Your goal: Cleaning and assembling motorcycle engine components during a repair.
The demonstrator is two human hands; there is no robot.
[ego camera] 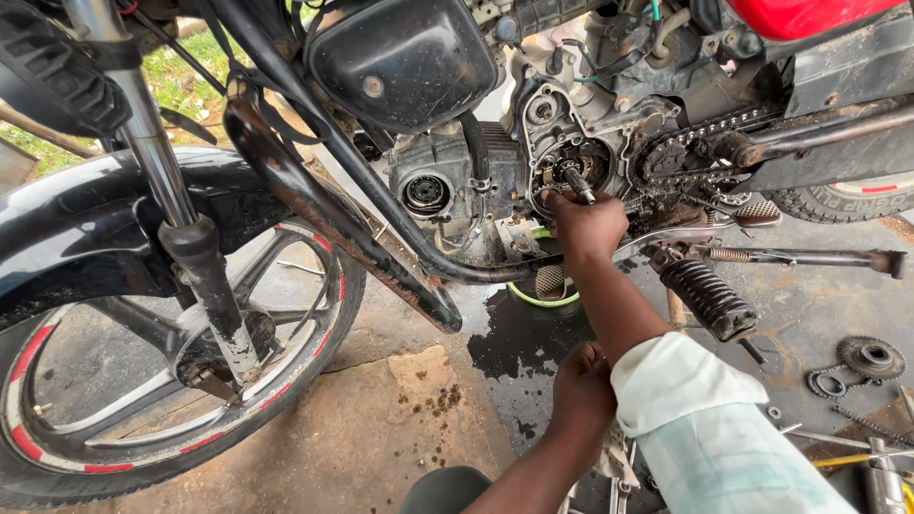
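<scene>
Shaft (pixel 577 181): a short metal stub projecting from the open round engine recess (pixel 569 171) of the motorcycle, long axis running obliquely, free end pointing down-right toward the camera and the right hand (pixel 586 225). Near first: left hand (pixel 581 385) is low and close to the body, well short of the engine, fingers curled shut; what it has hold of, if anything, cannot be told. Farther out, right hand is extended, its grip closed at the shaft's near end, so the shaft lies just above and beyond that grip, in line with the forearm. Right hand is clearly the nearer one. Beyond-right of the grip: drive chain (pixel 709 143) on its sprocket. Below the grip: green-rimmed drain pan (pixel 545 295), on the floor's dark oil patch (pixel 519 338).
</scene>
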